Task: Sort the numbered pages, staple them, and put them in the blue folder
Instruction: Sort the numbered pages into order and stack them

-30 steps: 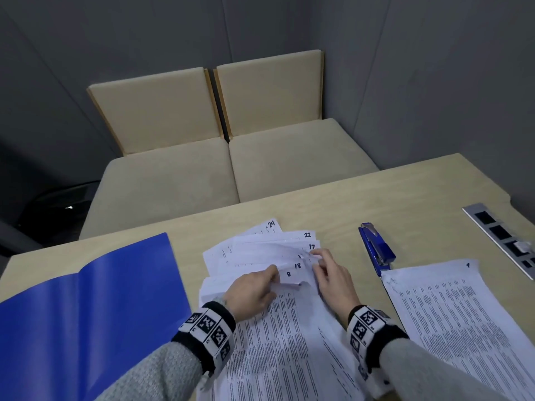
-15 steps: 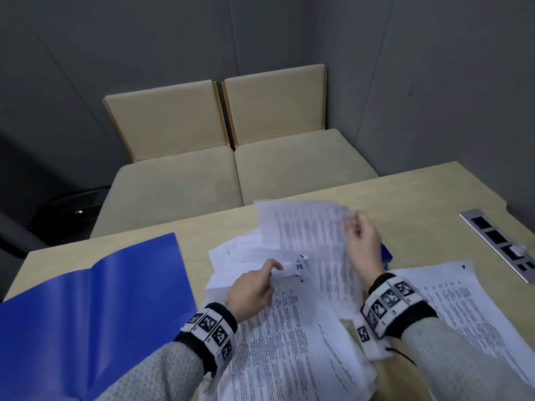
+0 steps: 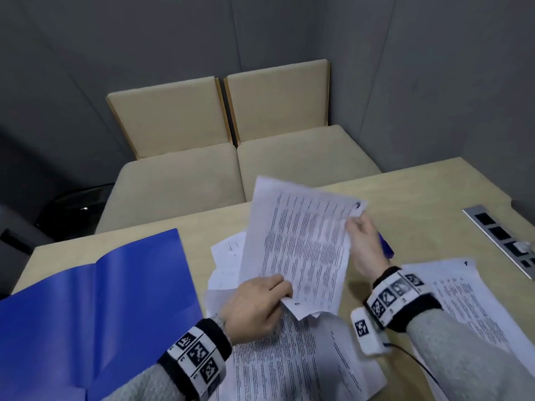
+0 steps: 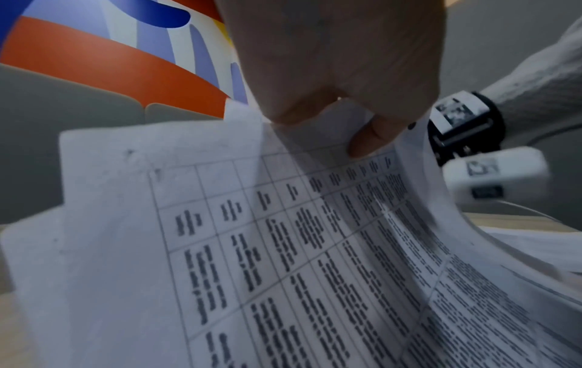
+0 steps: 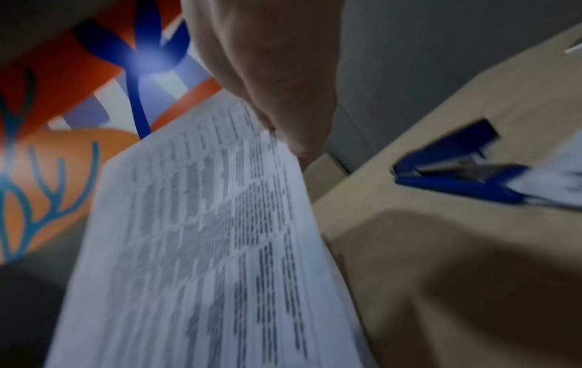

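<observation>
My right hand (image 3: 360, 244) pinches the numbered corner of a printed page (image 3: 301, 241) and holds it raised and tilted above the table; the same page (image 5: 201, 249) fills the right wrist view. My left hand (image 3: 260, 305) pinches the folded corners of the pages in the loose pile (image 3: 289, 366) under it, with the thumb (image 4: 371, 139) on top. The open blue folder (image 3: 95, 311) lies at the left. A blue stapler (image 5: 456, 171) sits behind my right hand, mostly hidden in the head view. A second pile of pages (image 3: 469, 308) lies at the right.
The wooden table (image 3: 419, 198) has a metal socket strip (image 3: 503, 238) at its far right. Two beige seats (image 3: 231, 169) stand beyond the far edge, against grey walls. A cable (image 3: 417, 363) runs from the right wrist device over the table.
My right hand drew one page out of the pile and lifted it up and to the right. My left hand stayed on the pile's corners.
</observation>
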`<state>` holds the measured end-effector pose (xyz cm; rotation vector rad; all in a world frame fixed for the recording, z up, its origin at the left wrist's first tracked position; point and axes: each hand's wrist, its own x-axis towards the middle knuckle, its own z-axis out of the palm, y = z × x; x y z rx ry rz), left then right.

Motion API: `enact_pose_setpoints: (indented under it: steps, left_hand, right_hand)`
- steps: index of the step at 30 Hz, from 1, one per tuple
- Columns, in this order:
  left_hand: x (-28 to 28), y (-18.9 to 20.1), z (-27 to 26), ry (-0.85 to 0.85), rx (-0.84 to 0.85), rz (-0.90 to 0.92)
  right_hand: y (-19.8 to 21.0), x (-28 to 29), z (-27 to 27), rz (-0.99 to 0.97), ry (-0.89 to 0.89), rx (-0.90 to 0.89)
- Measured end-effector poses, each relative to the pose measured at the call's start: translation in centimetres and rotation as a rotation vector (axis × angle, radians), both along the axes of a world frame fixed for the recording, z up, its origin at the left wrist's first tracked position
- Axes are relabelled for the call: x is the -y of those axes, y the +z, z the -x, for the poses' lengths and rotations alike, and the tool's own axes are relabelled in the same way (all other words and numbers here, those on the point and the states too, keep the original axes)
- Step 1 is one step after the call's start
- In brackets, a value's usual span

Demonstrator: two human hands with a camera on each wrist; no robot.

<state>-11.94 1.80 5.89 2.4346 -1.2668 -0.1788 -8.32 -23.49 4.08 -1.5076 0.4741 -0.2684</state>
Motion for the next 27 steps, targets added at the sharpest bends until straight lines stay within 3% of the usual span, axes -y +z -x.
enact_pose_setpoints:
  steps: [3,8,12,16,18,20,23,25,27]
  left_hand:
    - [0.5,-0.6,-0.8,0.054,-0.018,0.01]
    - [1.4,-3.1,-2.8,0.212,0.07,-0.039]
    - [1.6,-5.0,-3.7,0.262,-0.005,-0.08]
    - [1.9,-5.4,-3.8,0.219,-0.068,-0.055]
    - [1.8,-5.8,-3.7,0.22,-0.054,-0.039]
    - [2.0,-6.3,-3.6,0.21,-0.066,-0.038]
    - [2.6,-5.9,-3.4,0.258,-0.191,0.024]
    - [2.8,-5.5,-4.0,0.409,-0.33,0.149]
    - [2.9,-5.5,-4.9,0.515,-0.369,0.164]
  right_hand:
    - [-4.4,-1.3,1.6,0.052,0.216,-0.233]
    - [-12.0,-2.8,3.7,-0.1,0.418,-0.426]
    - [-7.8,-4.3,4.5,-0.321,0.451,-0.419]
    - [-5.4,-3.3,5.2,-0.519,0.612,-0.363]
    - [-5.3,-2.7,5.5,-0.447,0.73,-0.39]
    - [-5.6,-2.9,5.5,-0.188,0.796,-0.416]
    - [-6.5,-4.1,5.3,0.102,0.61,-0.307]
    - [-7.0,-4.7,5.3,0.114,0.52,-0.206]
    - [-7.2,-4.9,5.6,0.173,0.472,-0.18]
